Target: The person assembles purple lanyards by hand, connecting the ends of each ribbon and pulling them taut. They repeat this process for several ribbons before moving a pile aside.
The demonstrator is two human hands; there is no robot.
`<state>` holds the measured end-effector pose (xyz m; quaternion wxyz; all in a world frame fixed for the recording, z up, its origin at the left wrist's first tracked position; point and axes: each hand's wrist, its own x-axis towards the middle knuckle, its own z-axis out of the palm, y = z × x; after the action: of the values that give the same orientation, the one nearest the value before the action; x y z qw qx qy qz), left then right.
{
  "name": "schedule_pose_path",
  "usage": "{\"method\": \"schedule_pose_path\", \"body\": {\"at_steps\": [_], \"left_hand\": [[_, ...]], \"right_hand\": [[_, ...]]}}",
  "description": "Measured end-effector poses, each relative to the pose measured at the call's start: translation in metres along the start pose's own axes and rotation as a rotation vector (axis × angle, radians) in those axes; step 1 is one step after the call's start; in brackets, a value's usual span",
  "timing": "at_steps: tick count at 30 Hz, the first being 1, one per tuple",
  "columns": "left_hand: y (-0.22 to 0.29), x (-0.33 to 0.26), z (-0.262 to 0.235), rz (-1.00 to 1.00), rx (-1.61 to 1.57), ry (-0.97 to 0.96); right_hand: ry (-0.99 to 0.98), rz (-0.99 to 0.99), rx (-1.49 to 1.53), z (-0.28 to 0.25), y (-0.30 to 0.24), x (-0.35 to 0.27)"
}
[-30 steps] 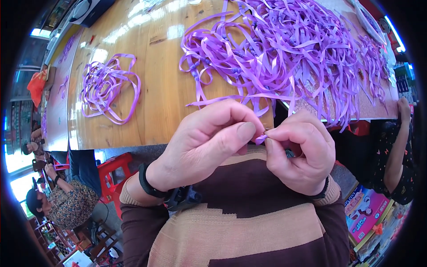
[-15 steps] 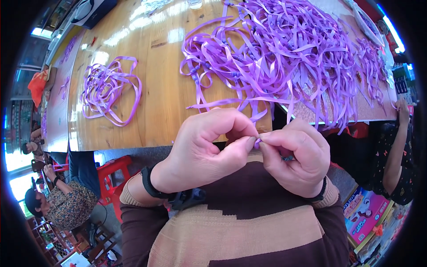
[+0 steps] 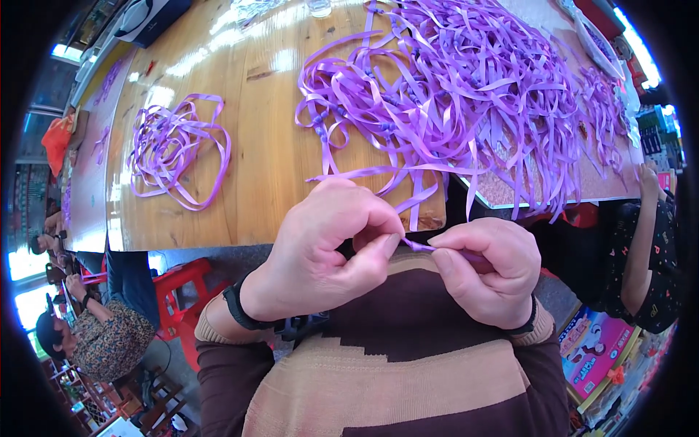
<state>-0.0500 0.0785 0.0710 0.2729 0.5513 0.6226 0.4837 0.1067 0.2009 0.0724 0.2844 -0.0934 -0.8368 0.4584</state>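
A short stretch of purple ribbon [image 3: 418, 246] runs between my two hands, just off the table's near edge. Thumb and forefinger of my left hand [image 3: 331, 244] pinch one end of this stretch, where a small lump, perhaps a knot, shows. My right hand [image 3: 488, 266] grips the other end between thumb and curled fingers. The rest of the held ribbon is hidden in my palms. Beyond my hands lies a big tangled heap of purple ribbons [image 3: 466, 95], with darker knotted bits along several strands.
A smaller loose coil of purple ribbon [image 3: 178, 153] lies to the left on the wooden table [image 3: 255, 146]. Red stools [image 3: 182, 298] stand below at left. One person [image 3: 109, 335] sits at left, another [image 3: 641, 255] at right. A colourful box [image 3: 601, 349] is low at right.
My hands have drawn apart, the left a little leftward, the right slightly down, so a stretch of ribbon now shows between the fingertips. Both still hold it.
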Motion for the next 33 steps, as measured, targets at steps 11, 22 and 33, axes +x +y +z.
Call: {"method": "schedule_pose_path", "body": {"at_steps": [11, 22, 33], "left_hand": [[-0.016, -0.016, -0.011, 0.352, 0.05, -0.298], [-0.032, -0.033, -0.005, 0.255, -0.187, -0.364], [-0.042, -0.052, -0.028, 0.269, -0.465, -0.303]], "right_hand": [[-0.298, -0.133, 0.11, 0.011, 0.005, -0.008], [-0.347, -0.18, 0.07, 0.027, 0.007, -0.012], [-0.43, -0.14, 0.082, 0.015, 0.012, -0.01]]}}
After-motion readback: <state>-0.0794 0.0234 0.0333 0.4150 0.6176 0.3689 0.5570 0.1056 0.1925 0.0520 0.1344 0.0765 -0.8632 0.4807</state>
